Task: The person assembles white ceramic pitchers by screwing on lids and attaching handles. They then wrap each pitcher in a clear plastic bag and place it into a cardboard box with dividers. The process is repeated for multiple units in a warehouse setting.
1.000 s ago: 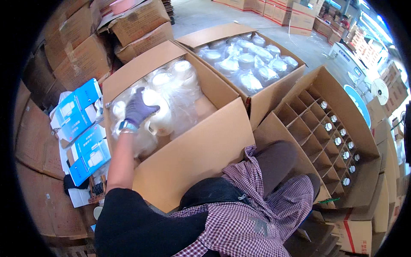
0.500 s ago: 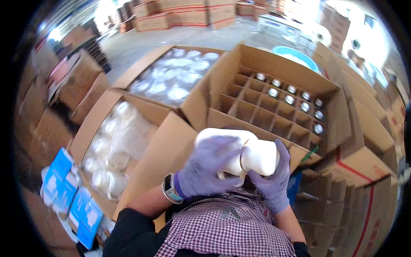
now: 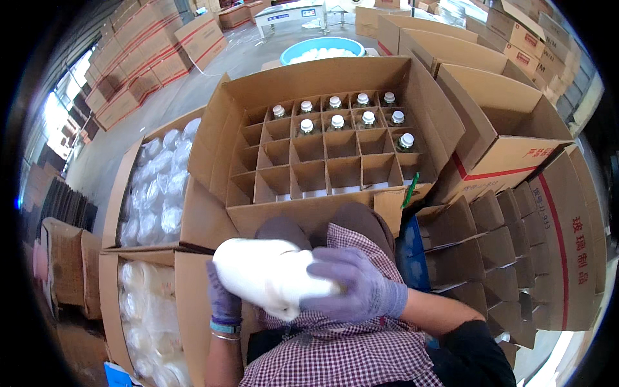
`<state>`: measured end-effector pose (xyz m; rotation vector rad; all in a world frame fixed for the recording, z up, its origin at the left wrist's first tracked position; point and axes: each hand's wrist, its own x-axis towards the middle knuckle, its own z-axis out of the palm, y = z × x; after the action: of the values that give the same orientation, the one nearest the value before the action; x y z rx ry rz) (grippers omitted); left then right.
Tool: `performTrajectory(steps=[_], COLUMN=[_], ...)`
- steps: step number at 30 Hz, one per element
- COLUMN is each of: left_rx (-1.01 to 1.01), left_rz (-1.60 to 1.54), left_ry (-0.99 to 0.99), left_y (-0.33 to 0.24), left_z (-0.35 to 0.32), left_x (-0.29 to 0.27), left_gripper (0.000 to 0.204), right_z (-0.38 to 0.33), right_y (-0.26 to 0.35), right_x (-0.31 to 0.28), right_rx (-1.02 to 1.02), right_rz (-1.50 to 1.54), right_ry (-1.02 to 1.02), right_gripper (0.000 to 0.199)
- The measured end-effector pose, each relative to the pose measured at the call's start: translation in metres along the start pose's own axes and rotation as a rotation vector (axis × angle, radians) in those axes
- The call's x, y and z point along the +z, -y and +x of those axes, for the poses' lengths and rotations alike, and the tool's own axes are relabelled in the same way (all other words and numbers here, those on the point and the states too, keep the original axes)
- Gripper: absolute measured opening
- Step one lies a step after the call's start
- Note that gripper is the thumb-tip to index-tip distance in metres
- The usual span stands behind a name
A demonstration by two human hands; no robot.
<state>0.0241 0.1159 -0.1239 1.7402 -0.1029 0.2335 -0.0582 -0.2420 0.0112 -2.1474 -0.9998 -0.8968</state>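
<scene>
Low over my lap I hold a smooth white bottle-shaped container (image 3: 258, 267), lying roughly sideways; its exact kind is not clear. My left hand (image 3: 224, 295), in a purple-grey knit glove, is closed on its wide left end, with some fingers hidden behind. My right hand (image 3: 358, 284), gloved alike, wraps the narrower right end and covers much of it. Beyond my knees stands an open divided carton (image 3: 277, 208), with capped clear bottles (image 3: 337, 122) in several far and right-hand compartments.
Left are two open cartons of plastic-wrapped pieces (image 3: 158, 187) and pale wrapped pieces (image 3: 148, 303). On the right stand an open carton (image 3: 493, 122) and cardboard dividers (image 3: 477, 245). A blue tub (image 3: 296, 50) holds white items behind. Green tape (image 3: 411, 190) hangs on the divided carton's edge.
My view has turned to the right. The white container has tilted in my hands, my left hand moving to its far left end and my right hand over its right end.
</scene>
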Motion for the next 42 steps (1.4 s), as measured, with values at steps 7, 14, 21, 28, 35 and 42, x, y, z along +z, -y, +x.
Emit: performTrajectory(steps=[7,14,21,28,35,42], left_rx=[-0.117,-0.027,0.311,-0.237,0.004,0.317], left_rz=[-0.153,0.1,0.517,-0.265,0.126,0.422], left_ry=[-0.072,-0.367,-0.38,-0.138,-0.025,0.02], left_y=[-0.063,-0.078,-0.1,-0.134,-0.128,-0.045], left_z=[0.03,0.023,0.013,0.013,0.015,0.158], left_x=[-0.011,0.004,0.04,0.062,0.083,0.127], left_gripper=[0.057,0.072,0.058,0.066,0.069,0.039], right_z=[0.031,0.037,0.047,0.024,-0.005,-0.028], right_y=[-0.223,-0.185,-0.08,-0.056,-0.043,-0.066], right_x=[0.006,0.056,0.014,-0.009,-0.04,-0.085], right_rx=[0.781,0.613,0.824,0.413,0.619,0.296], right_rz=[-0.557,0.019,0.796,0.227,0.378,-0.056], right_ry=[0.135,0.038,0.383,0.143,0.17,-0.018], right_gripper=[0.076,0.079,0.074,0.086,0.07,0.058])
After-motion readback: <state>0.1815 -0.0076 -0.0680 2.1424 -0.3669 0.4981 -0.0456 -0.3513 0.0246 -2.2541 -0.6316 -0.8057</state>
